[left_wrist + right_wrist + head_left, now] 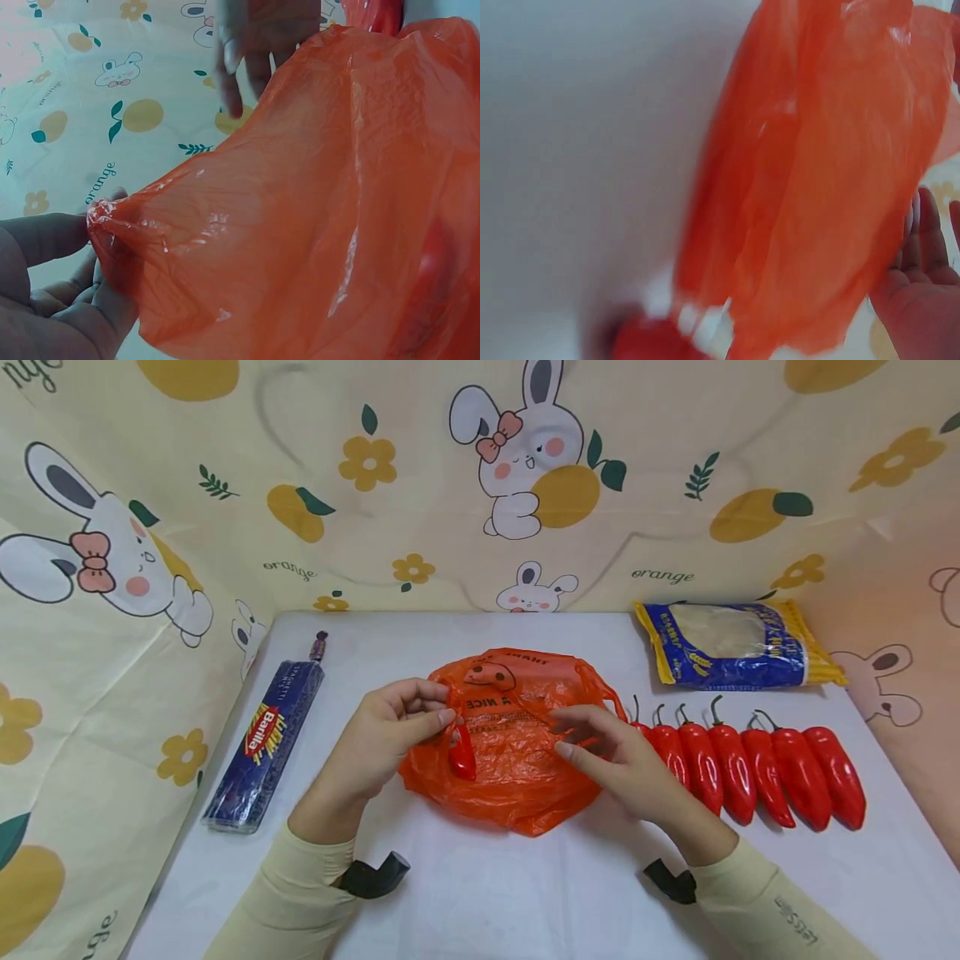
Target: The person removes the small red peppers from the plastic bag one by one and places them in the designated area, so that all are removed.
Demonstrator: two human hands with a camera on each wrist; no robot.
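An orange-red plastic bag (517, 768) with dark printing lies in the middle of the white table. My left hand (390, 727) pinches its left upper edge between thumb and fingers; the left wrist view shows the gathered film (112, 225) in that grip. A glossy red pepper (462, 756) shows at the bag's left side, just below those fingertips. At the bag's right side is my right hand (618, 756), its fingers loosely bent and holding nothing. In the right wrist view its palm (922, 307) faces up beside the bag.
A row of several red peppers (776, 772) with green stems lies right of the bag, partly behind my right hand. Behind them is a blue and yellow packet (738, 643). A blue Barilla spaghetti pack (266, 743) lies at the left. Patterned cloth (450, 485) walls the table's back and sides.
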